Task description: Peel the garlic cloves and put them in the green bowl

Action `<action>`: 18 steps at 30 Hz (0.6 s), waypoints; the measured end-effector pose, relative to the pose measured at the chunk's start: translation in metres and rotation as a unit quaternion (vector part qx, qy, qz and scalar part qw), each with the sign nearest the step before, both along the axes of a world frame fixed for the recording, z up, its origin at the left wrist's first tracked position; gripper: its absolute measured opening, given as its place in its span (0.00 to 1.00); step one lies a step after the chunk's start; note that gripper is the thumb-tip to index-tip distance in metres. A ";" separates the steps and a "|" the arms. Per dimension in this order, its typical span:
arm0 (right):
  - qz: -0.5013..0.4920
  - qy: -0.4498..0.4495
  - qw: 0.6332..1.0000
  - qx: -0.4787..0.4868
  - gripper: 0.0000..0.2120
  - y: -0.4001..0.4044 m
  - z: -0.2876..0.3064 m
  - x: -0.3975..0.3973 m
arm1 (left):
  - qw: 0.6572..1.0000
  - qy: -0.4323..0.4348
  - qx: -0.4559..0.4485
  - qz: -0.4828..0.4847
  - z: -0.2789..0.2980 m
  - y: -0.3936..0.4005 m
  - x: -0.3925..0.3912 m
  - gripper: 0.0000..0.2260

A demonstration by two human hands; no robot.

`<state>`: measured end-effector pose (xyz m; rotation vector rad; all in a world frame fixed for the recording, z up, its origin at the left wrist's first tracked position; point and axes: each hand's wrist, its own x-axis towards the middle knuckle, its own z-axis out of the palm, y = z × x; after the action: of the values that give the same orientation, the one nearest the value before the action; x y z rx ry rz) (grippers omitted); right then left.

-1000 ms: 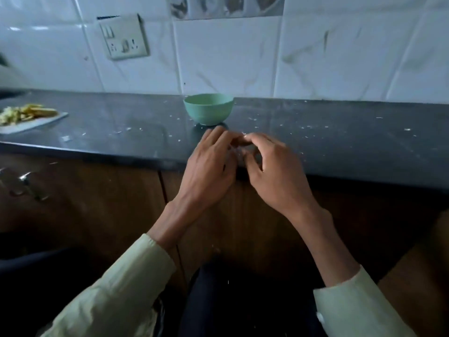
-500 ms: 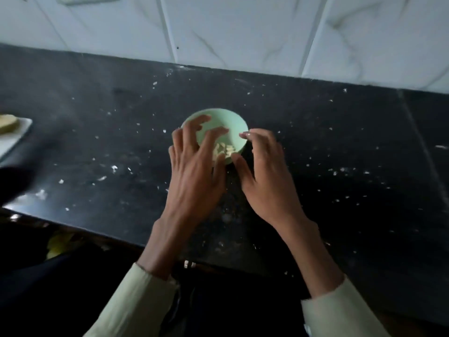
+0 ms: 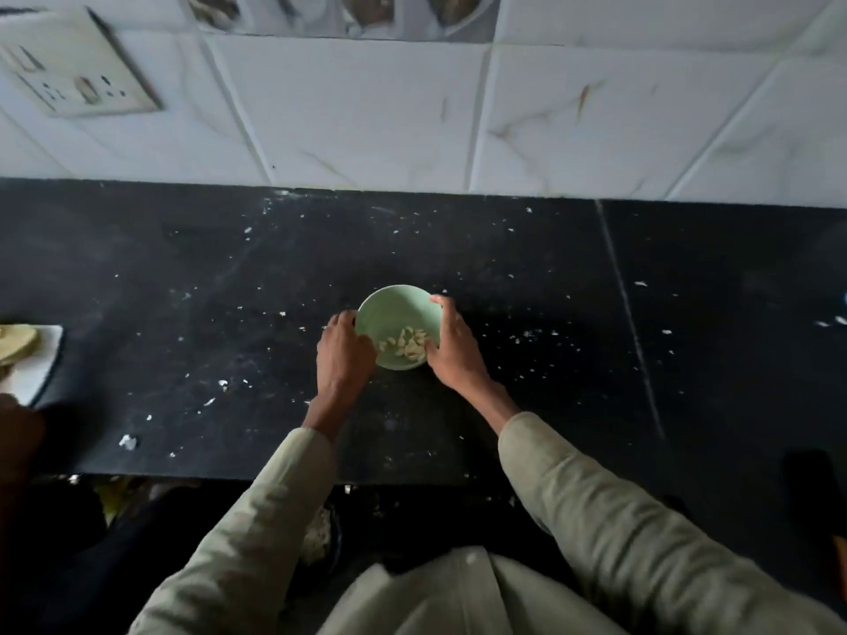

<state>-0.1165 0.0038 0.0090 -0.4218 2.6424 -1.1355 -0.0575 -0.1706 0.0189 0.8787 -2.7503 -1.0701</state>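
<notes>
Green bowl [image 3: 393, 313]: sitting on the black counter [image 3: 504, 277], about midway between the near edge and the far wall; tilting slightly toward the person
Garlic cloves [image 3: 405, 346]: lying in a pale heap on the near-right part of the bowl's floor
Left hand [image 3: 343, 355]: gripping the bowl's left rim; fingers curling together round the wall, thumb on the near side
Right hand [image 3: 453, 346]: holding the bowl's right rim; fingers lying close together along the outside, thumb hooking over the near rim beside the cloves
Sleeves [image 3: 609, 520]: pale green, reaching in from the near edge
Peel scraps [image 3: 222, 383]: lying scattered white over the counter, thicker to the left and right of the bowl
White board [image 3: 43, 359]: showing at the far left edge, carrying yellowish pieces; blurred
Wall [image 3: 366, 116]: white tiles running behind the counter; switch plate [image 3: 68, 66] hanging at the upper left
</notes>
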 end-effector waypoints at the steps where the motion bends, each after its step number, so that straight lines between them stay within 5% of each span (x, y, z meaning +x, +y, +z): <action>1: -0.007 -0.001 1.000 0.010 0.33 0.019 0.002 -0.001 | 1.000 -0.006 0.011 -0.021 0.000 0.014 -0.002 0.17; 9: -0.086 -0.036 0.995 0.039 0.33 0.171 0.021 -0.009 | 0.986 -0.012 0.073 -0.149 0.010 0.140 -0.029 0.18; 14: -0.107 0.029 0.994 0.014 0.32 0.212 0.032 -0.017 | 0.983 -0.013 0.180 -0.033 0.013 0.194 -0.034 0.17; 18: -0.117 0.019 0.993 0.019 0.32 0.238 0.027 -0.018 | 0.982 -0.016 0.179 -0.050 0.003 0.216 -0.027 0.17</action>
<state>-0.1345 0.2422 0.0358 -0.1301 2.7985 -1.1482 -0.0843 0.0450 0.0222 0.8034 -2.6958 -1.6201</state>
